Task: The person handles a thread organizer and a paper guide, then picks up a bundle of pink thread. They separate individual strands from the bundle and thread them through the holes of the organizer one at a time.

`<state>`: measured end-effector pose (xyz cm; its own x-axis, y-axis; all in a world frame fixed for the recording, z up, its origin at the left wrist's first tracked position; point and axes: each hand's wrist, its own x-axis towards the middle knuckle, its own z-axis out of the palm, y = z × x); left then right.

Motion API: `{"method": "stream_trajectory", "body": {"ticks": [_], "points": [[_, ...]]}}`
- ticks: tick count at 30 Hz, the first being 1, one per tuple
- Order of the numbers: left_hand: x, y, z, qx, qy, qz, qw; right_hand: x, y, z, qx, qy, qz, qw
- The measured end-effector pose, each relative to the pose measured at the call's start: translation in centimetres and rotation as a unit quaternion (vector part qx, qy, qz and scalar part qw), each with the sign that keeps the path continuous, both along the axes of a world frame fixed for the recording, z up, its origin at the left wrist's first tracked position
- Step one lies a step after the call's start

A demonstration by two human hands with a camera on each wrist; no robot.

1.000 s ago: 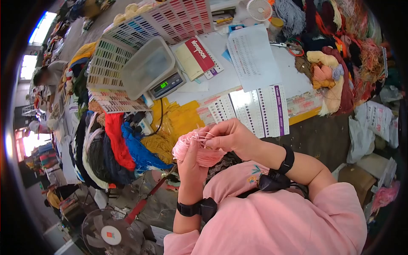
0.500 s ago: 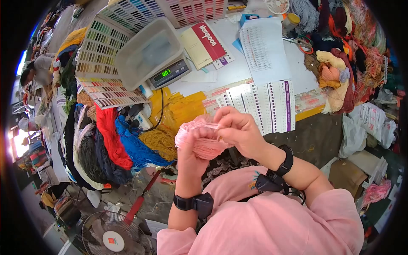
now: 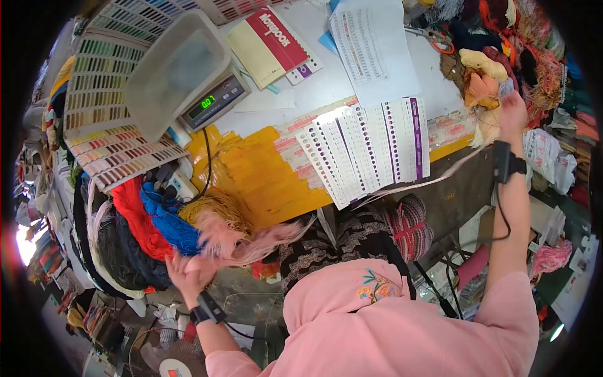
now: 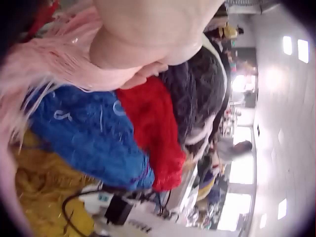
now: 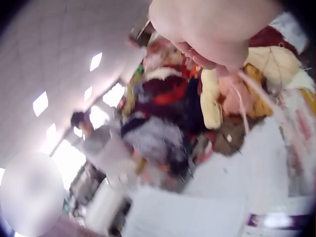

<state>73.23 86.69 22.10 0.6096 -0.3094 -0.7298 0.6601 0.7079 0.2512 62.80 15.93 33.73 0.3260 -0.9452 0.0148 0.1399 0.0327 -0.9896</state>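
Spread far out to the person's left, the left hand (image 3: 187,275) grips a skein of pale pink yarn (image 4: 49,64), whose loose, fluffy length flares out beside it. In the left wrist view the fingers curl round this yarn, close over blue and red skeins. The right hand (image 3: 514,118) is stretched out to the far right, by a pile of yarn at the table's end. It pinches a few long pink strands (image 3: 440,176), which trail back toward the lap below the table edge. Part of the strands' run is hidden by the shade cards.
Shade cards (image 3: 377,147) overhang the table's front edge. Behind them lie a printed sheet (image 3: 370,50) and a notebook (image 3: 270,47). A scale (image 3: 213,100) reading 0.07 carries a plastic tub (image 3: 179,69). Blue yarn (image 3: 162,217) and red yarn (image 3: 135,213) hang at left.
Both hands were together at the pink skein before the chest. They have swung wide apart, left hand leftward with the skein, right hand far right, drawing strands out long.
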Motion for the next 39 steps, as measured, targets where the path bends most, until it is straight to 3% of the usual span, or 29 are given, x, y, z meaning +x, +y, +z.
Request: {"method": "stream_trajectory", "body": {"ticks": [3,4,5,7,8,10,12,15,18,21,24,27,28,30,33,36,37,38,39], "points": [[1.9,-5.6,-0.8,-0.123,-0.071,-0.117,0.983,4.1,7.4,-5.3,0.026,0.148,0.160,0.976],[2.1,-11.3,-0.3,0.098,-0.008,-0.135,0.986,3.9,8.0,-10.6,-0.075,0.254,0.312,0.912],[2.2,-16.5,0.4,0.315,0.059,-0.146,0.936,5.8,12.8,-12.5,0.014,0.305,0.292,0.906],[2.8,-21.5,-1.7,0.262,0.027,-0.220,0.939,7.2,19.0,-17.5,-0.071,0.316,0.382,0.866],[2.7,-23.2,-3.3,0.239,0.034,-0.220,0.945,8.0,21.8,-18.0,-0.132,0.293,0.377,0.869],[2.2,-25.6,-5.8,0.218,0.025,-0.221,0.950,9.4,25.5,-19.4,-0.124,0.262,0.375,0.881],[1.7,-27.6,-7.7,0.221,-0.011,-0.228,0.948,9.8,27.5,-21.1,-0.233,0.230,0.373,0.868],[2.1,-30.2,-8.3,0.388,-0.110,-0.316,0.859,9.3,28.6,-22.7,-0.350,0.221,0.371,0.831],[3.0,-30.3,-10.4,0.527,-0.339,-0.401,0.669,9.2,27.8,-23.2,-0.352,0.198,0.363,0.840],[3.9,-30.8,-9.3,0.545,-0.414,-0.357,0.636,9.3,26.0,-22.6,-0.367,0.225,0.345,0.834],[4.7,-30.4,-9.9,0.589,-0.505,-0.338,0.533,9.8,26.1,-22.5,-0.395,0.198,0.373,0.816],[4.8,-30.8,-9.3,0.423,-0.245,-0.350,0.799,9.4,27.9,-21.8,-0.389,0.268,0.436,0.766],[4.9,-30.8,-9.5,0.426,-0.253,-0.359,0.791,9.3,28.1,-21.7,-0.403,0.275,0.454,0.746],[5.1,-30.6,-10.2,0.434,-0.267,-0.373,0.775,9.3,27.9,-22.0,-0.408,0.240,0.448,0.758],[5.2,-30.6,-11.9,0.516,-0.435,-0.373,0.637,9.6,27.5,-22.9,-0.376,0.199,0.448,0.786],[5.7,-29.8,-12.7,0.607,-0.625,-0.322,0.370,9.6,27.5,-22.8,-0.345,0.205,0.448,0.799],[5.7,-29.6,-11.6,0.551,-0.477,-0.322,0.605,9.7,27.6,-22.6,-0.337,0.213,0.448,0.800],[5.5,-29.0,-9.9,0.451,-0.289,-0.296,0.791,9.6,27.6,-22.6,-0.350,0.206,0.436,0.803],[5.4,-28.7,-8.7,0.315,-0.079,-0.247,0.913,9.7,27.6,-22.7,-0.363,0.199,0.423,0.806]]}}
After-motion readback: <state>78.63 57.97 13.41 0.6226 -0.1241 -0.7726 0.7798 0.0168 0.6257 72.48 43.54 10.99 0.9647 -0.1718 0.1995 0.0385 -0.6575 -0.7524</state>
